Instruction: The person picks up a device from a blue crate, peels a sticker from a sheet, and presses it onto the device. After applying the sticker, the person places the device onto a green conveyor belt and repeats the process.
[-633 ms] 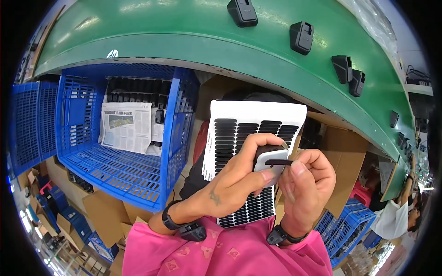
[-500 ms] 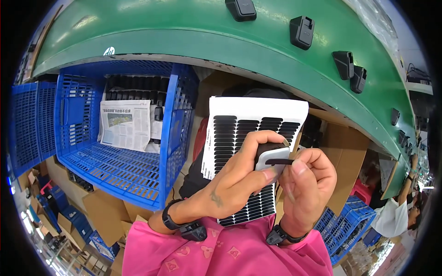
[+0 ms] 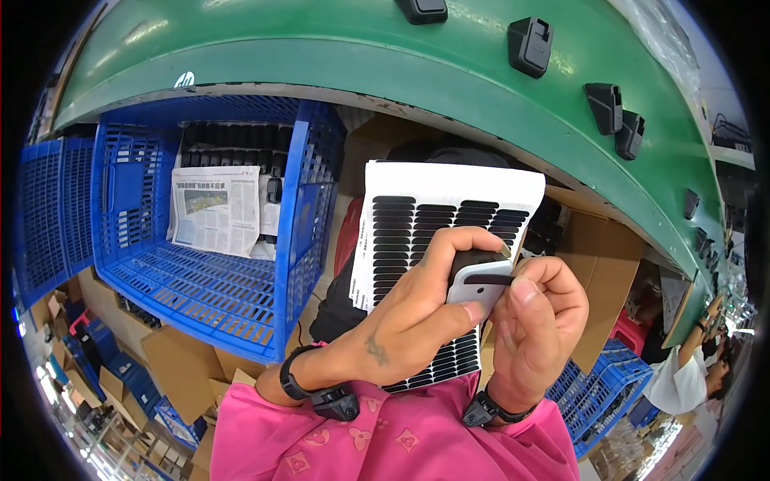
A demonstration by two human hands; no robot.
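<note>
A small black device with a pale grey face [image 3: 484, 295] is gripped in my left hand [image 3: 401, 313], fingers over its top and thumb along its lower edge. The face has a small dark round hole. My right hand [image 3: 541, 321] pinches one end of a black adhesive strip [image 3: 488, 280] between thumb and forefinger. That strip lies across the upper part of the grey face; whether it is stuck down, I cannot tell. Beneath both hands, on my lap, rests a white sheet [image 3: 453, 178] with columns of black rounded strips, some spots bare.
At the left stands a blue plastic crate [image 3: 200, 317] holding rows of black parts partly under newspaper [image 3: 215, 212]. A green workbench [image 3: 321, 64] curves across the far side with several black devices [image 3: 531, 48] on it. Cardboard [image 3: 601, 272] and another blue crate [image 3: 601, 393] are at the right.
The device has turned so that more of its grey face and the hole show. The black strip now lies flatter across that face. Both hands keep their hold; the view has shifted slightly.
</note>
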